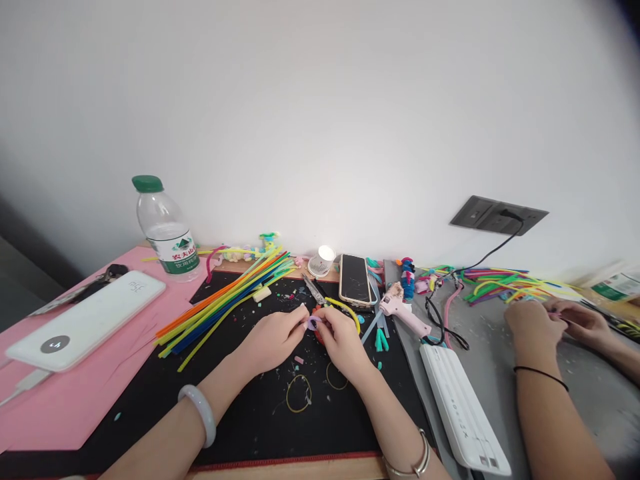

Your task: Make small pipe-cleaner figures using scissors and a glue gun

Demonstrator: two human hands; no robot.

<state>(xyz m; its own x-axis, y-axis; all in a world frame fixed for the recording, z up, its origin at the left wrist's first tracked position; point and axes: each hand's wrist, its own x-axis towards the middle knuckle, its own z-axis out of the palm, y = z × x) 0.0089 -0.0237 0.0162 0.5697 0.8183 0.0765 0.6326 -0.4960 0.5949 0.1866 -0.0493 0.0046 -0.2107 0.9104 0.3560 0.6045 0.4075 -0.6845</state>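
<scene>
Over the black mat (pixel 250 413), my left hand (pixel 275 333) and my right hand (pixel 340 340) meet at the fingertips. Between them is a small coiled piece of purple pipe cleaner (pixel 313 323), pinched by both. Just behind my fingers lie scissors (pixel 314 291), partly hidden by my right hand, and a bent yellow pipe cleaner (pixel 345 310). Left of my hands a bundle of coloured pipe cleaners (pixel 220 307) is spread at a slant. Two thin rubber bands, one of them a yellowish rubber band (pixel 299 393), rest nearer me among small scraps.
A water bottle (pixel 170 230) and white power bank (pixel 90 320) stand left on pink paper (pixel 70 407). Behind are a paper cup (pixel 321 261) and phone (pixel 355 279). Rightward are a pink glue gun (pixel 405 313), a white power strip (pixel 463 407) and another person's hands (pixel 537 323).
</scene>
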